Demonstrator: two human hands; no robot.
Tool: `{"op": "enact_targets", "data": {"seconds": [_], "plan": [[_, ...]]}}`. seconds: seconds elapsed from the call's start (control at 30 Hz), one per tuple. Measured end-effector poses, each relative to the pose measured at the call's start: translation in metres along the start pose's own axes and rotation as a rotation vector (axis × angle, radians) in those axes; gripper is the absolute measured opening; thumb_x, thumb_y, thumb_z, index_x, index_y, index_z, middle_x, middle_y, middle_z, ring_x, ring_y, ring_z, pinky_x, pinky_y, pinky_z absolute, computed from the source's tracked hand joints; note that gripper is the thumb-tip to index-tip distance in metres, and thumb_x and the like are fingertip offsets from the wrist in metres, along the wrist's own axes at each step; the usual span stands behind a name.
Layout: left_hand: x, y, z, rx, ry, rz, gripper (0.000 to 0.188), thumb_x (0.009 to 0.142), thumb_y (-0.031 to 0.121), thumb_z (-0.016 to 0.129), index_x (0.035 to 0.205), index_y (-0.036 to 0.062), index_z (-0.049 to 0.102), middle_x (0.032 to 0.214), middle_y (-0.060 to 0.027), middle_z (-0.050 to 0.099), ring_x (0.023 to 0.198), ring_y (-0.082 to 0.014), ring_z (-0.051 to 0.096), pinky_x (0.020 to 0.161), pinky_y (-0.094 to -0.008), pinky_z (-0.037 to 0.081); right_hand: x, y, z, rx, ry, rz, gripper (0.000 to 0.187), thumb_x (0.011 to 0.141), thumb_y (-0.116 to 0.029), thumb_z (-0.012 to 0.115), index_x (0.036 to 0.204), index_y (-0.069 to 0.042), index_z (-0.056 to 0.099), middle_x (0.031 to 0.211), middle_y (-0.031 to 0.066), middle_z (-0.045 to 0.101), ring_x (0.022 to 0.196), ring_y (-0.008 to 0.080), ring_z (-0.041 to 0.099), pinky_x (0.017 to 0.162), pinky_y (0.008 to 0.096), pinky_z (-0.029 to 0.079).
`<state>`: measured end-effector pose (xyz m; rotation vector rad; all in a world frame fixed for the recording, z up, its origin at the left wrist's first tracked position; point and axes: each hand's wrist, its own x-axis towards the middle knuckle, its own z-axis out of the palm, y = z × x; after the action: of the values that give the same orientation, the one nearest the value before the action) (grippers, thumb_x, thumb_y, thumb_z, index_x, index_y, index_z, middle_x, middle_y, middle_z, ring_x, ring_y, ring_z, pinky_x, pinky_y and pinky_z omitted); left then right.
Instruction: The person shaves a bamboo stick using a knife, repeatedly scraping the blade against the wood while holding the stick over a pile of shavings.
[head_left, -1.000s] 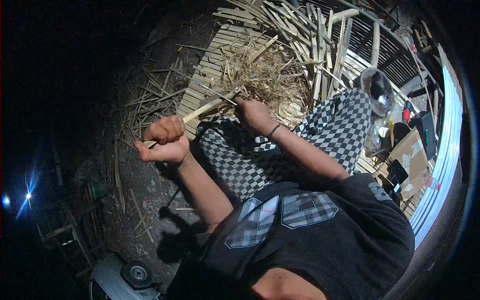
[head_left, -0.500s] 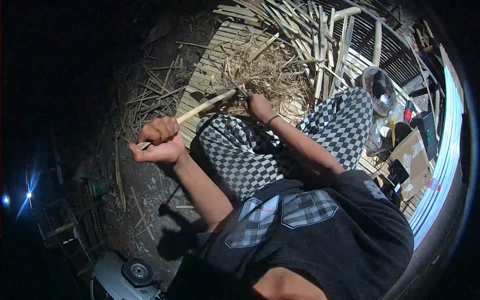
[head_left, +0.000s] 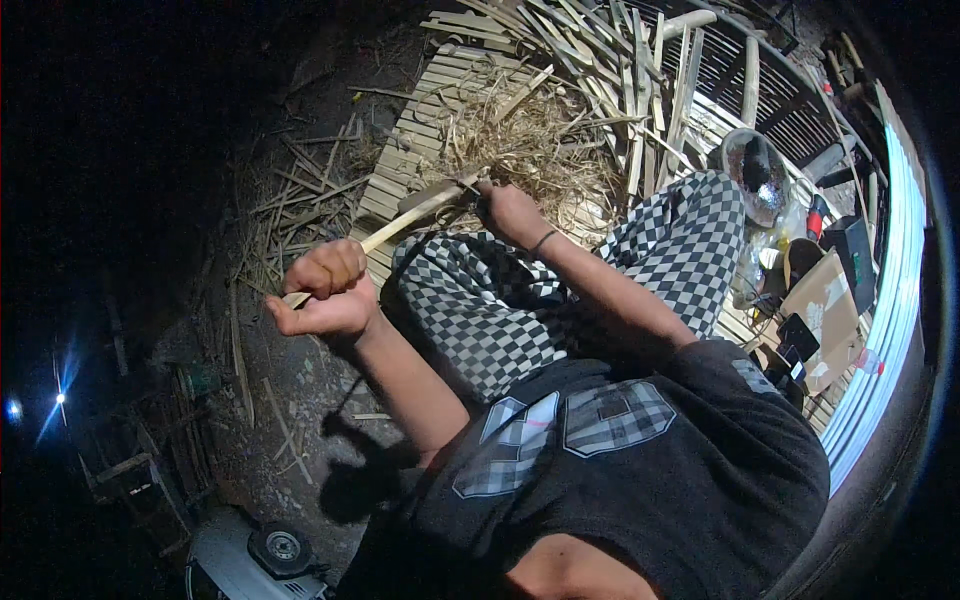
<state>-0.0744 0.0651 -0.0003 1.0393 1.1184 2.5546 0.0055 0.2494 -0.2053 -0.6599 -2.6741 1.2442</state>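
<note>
the bamboo strip (head_left: 415, 213) runs on a slant from lower left to upper right, spanning the two hands above the checkered trousers (head_left: 480, 300). the left hand (head_left: 325, 290) has its fingers (head_left: 335, 272) curled shut round the near end; the right hand (head_left: 510, 210) is closed at the far end, nearer the heap of shavings (head_left: 530, 140). whether it grips the strip itself or a blade cannot be made out, since its fingers are hidden behind the knuckles. a slatted bamboo panel (head_left: 420, 140) lies on the dirt floor (head_left: 290, 400) beyond; the left of the scene is lost in darkness.
</note>
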Motion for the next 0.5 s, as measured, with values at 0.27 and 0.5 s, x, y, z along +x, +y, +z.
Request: {"op": "enact_targets", "data": {"seconds": [0.27, 0.5], "plan": [[0.007, -0.002, 0.005, -0.035, 0.128, -0.008, 0.067, 0.091, 0.068, 0.037, 0.055, 0.0128, 0.022, 0.046, 0.0018, 0.018, 0.044, -0.0104, 0.011, 0.045, -0.0305, 0.009, 0.016, 0.065, 0.015, -0.038, 0.048, 0.071, 0.028, 0.087, -0.022, 0.061, 0.107, -0.002, 0.062, 0.081, 0.0264, 0.066, 0.08, 0.0459, 0.064, 0.074, 0.0547, 0.051], [0.014, 0.0, 0.008, -0.108, 0.073, -0.038, 0.067, 0.092, 0.067, 0.036, 0.055, 0.0133, 0.023, 0.046, 0.0023, 0.02, 0.044, -0.0102, 0.012, 0.044, -0.03, 0.009, 0.005, 0.079, 0.022, -0.087, 0.039, 0.123, 0.024, 0.091, -0.014, 0.049, 0.104, -0.001, 0.064, 0.084, 0.027, 0.066, 0.081, 0.045, 0.065, 0.072, 0.0532, 0.053]]}}
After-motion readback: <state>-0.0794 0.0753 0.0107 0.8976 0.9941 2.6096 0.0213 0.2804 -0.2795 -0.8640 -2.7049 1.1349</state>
